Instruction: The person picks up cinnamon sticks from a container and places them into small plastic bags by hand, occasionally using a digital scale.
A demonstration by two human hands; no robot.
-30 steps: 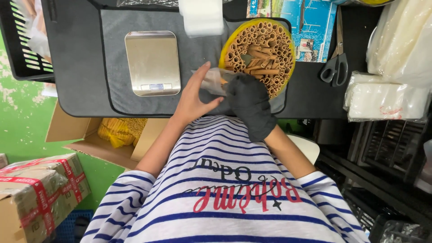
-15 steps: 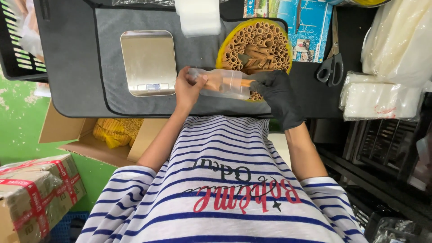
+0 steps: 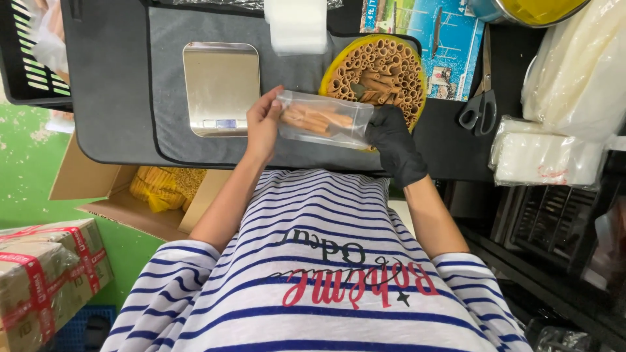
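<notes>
Bag (image 3: 324, 120) of brown sticks held level just right of scale (image 3: 220, 88) | left hand (image 3: 262, 124) fingers pinched on one end, gloved right hand (image 3: 391, 137) clamped on other (keeps contents flat) | stick tray (image 3: 375, 68) just behind

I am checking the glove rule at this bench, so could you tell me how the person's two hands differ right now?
The right hand wears a black glove; the left hand is bare. The left hand grips the left end of the clear bag of cinnamon sticks near the scale; the right hand grips the right end, in front of the round yellow tray. Both are closed on the same bag, holding it level above the grey mat.
</notes>
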